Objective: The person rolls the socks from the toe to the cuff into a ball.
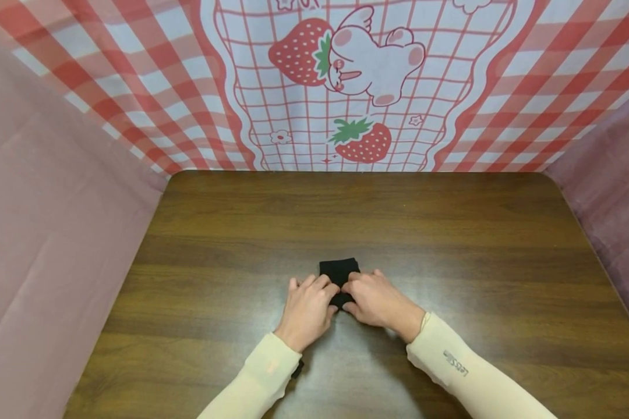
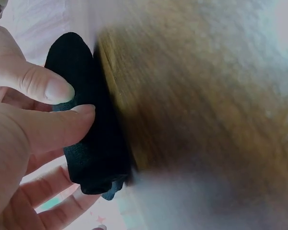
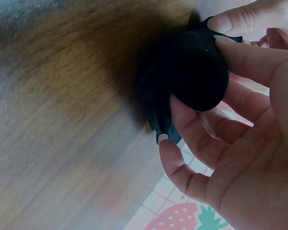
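Note:
A small rolled black cloth [image 1: 338, 269], soft and sock-like, lies on the table between the two hands. The left hand [image 1: 306, 308] grips its near left part, and the right hand [image 1: 378, 299] grips the near right part. In the left wrist view, two thumbs press on the rolled black cloth [image 2: 89, 143], with fingers around its far side. The right wrist view shows the rounded end of the rolled cloth [image 3: 194, 72], with fingers curled against it and a loose flap below. Its far end lies flat beyond the fingers. Hands hide the rest.
The brown wooden table [image 1: 215, 233] extends around the hands. A red-and-white checked curtain [image 1: 451, 70] with strawberries hangs behind its far edge. Pink cloth walls [image 1: 57, 203] stand at both sides. A small black object [image 1: 297, 368] shows beside the left sleeve.

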A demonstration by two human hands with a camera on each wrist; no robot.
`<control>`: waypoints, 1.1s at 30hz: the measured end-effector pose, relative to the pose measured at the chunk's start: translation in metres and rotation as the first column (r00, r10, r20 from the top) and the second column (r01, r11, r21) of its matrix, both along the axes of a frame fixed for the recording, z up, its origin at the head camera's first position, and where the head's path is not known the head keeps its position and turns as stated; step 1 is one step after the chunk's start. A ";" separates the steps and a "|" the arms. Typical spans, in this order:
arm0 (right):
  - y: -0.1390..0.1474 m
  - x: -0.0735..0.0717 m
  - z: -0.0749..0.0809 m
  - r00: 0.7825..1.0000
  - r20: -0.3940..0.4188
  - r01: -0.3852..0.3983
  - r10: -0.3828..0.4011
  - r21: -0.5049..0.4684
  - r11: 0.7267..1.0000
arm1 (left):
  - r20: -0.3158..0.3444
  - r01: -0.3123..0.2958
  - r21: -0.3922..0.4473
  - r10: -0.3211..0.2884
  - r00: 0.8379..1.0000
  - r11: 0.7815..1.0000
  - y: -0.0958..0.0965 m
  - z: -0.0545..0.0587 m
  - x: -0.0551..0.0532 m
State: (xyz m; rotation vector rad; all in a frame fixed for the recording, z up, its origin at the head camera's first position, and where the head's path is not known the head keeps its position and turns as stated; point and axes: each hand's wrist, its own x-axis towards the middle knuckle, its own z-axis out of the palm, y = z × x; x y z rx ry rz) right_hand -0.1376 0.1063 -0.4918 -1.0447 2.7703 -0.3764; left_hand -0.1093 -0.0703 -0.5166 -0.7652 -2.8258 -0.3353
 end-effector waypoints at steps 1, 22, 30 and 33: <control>0.000 0.000 0.000 1.000 0.000 0.005 -0.005 0.003 1.000 | 0.001 0.001 -0.002 -0.001 1.000 1.000 0.000 0.000 0.000; -0.003 0.003 -0.005 0.998 -0.041 0.050 -0.053 -0.059 0.997 | 0.011 0.002 0.002 -0.002 1.000 1.000 -0.001 0.001 0.000; 0.000 0.001 -0.004 0.999 -0.049 0.018 -0.021 -0.067 0.998 | 0.015 0.001 0.003 -0.001 1.000 1.000 0.000 0.001 0.000; 0.001 0.000 -0.004 0.999 -0.048 0.008 -0.011 -0.062 0.998 | 0.015 0.001 0.000 -0.001 1.000 1.000 0.000 0.001 0.000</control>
